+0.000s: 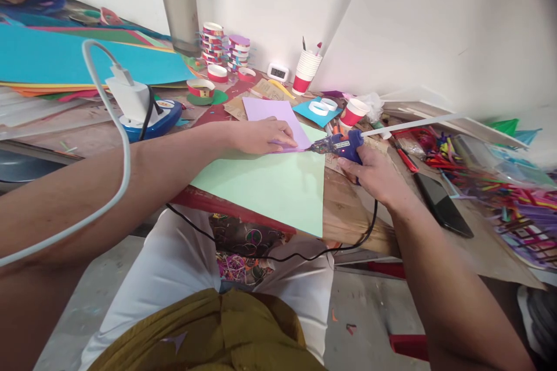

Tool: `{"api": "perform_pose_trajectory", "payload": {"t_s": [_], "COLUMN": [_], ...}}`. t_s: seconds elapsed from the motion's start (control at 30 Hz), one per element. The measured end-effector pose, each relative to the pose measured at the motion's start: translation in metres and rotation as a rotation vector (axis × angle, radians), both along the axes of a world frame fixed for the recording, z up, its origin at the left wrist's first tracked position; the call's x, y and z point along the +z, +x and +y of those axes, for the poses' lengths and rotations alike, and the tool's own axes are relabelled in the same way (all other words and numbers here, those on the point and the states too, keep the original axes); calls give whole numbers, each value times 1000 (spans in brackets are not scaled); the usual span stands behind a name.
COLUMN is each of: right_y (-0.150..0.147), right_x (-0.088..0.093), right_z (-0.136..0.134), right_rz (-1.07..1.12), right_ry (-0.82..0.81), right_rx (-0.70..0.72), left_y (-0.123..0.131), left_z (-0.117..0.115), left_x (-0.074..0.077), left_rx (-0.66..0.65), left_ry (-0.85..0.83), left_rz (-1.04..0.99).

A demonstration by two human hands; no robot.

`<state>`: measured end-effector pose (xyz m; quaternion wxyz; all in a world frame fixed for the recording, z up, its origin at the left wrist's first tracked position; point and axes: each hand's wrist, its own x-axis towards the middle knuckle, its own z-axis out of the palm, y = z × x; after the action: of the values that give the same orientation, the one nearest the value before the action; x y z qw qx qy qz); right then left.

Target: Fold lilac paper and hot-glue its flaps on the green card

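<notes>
My right hand (373,169) is wrapped round the handle of a blue glue gun (337,145), which has a long white glue stick out of its back. The gun's nozzle points left, at the lower right corner of a purple sheet (278,113). My left hand (266,136) lies flat on that sheet near its lower edge, fingers stretched towards the nozzle. Under both is a larger pale green sheet (278,185), reaching the table's front edge.
Behind stand paper cups (307,72), a small clock (278,72) and stacked paper rings (213,43). A power strip (169,113) with a white cable is at left. On the right lie a phone (442,204) and colourful craft sticks (531,214). A black cord hangs in front.
</notes>
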<state>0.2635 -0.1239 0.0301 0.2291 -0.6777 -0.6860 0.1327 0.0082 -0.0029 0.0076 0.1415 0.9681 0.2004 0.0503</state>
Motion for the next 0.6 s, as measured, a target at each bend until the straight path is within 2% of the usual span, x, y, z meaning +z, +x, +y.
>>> {"api": "perform_pose_trajectory", "payload": {"t_s": [0.4, 0.6], "right_y": [13, 16], "right_x": [-9, -6], "right_z": [7, 7], "right_rz": [-10, -15], "right_ry": [55, 41], "right_rx": [-7, -8], "left_y": [2, 0], "left_z": [-2, 4], "left_x": [1, -5], "left_rx": [14, 15], "left_ry": [7, 8], "left_rz": [87, 70]}}
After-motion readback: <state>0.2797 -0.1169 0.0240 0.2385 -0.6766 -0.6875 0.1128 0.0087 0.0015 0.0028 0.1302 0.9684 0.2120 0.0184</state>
